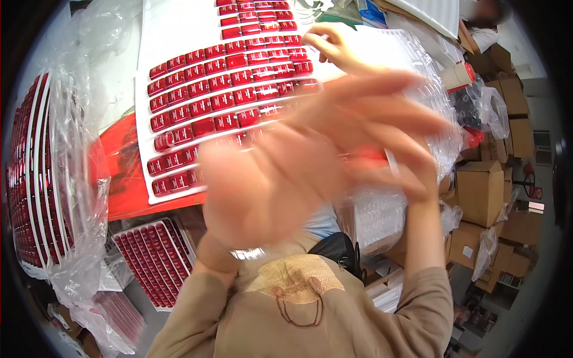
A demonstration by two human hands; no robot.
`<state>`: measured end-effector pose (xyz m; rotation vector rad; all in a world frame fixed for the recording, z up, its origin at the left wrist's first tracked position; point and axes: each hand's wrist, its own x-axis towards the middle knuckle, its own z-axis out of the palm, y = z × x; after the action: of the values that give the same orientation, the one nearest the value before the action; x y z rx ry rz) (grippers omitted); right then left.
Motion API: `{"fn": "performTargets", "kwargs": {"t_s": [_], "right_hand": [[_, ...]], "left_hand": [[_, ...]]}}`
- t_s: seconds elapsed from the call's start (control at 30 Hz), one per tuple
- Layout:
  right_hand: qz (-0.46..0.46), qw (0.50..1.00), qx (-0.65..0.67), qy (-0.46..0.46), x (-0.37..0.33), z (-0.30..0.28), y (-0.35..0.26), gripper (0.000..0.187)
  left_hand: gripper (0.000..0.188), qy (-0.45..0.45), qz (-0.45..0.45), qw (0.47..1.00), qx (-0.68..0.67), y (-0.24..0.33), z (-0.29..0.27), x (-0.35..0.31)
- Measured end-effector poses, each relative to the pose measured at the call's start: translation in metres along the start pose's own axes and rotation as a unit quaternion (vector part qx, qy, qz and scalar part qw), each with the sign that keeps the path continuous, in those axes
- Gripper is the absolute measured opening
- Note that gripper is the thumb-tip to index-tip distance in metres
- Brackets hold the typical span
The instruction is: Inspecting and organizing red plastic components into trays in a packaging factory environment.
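Note:
My left hand (310,149) is raised close to the camera, large and smeared by motion. Its fingers are spread towards the right, and nothing shows in it. Beyond it, my right hand (336,49) reaches to the right edge of a white tray (143,128), fingers bent and slightly apart, with nothing visible between them. Rows of small glossy red rectangular pieces (227,121) with pale print fill the tray. My left hand hides the tray's lower right part and much of my right forearm (425,232).
A red sheet (122,173) lies under the tray. At left stand stacked trays of red pieces (27,173) in clear plastic (80,227); another filled tray (152,259) is below the table. Clear plastic trays (418,65) lie at right, near cardboard boxes (480,191). Another person (483,27) is at upper right.

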<state>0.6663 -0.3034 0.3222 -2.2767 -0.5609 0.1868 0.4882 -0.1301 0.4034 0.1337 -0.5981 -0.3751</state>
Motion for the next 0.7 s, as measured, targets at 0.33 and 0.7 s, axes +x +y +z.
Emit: {"fn": "performTargets", "kwargs": {"t_s": [0.33, 0.7], "right_hand": [[0.133, 0.865, 0.451, 0.174, -0.152, 0.027, 0.03, 0.022], [0.122, 0.851, 0.481, 0.17, -0.144, 0.074, 0.015, 0.019]], "left_hand": [[0.031, -0.009, -0.122, 0.341, 0.932, -0.046, -0.136, -0.042], [0.027, 0.004, -0.084, 0.467, 0.88, -0.035, -0.144, -0.047]]}}
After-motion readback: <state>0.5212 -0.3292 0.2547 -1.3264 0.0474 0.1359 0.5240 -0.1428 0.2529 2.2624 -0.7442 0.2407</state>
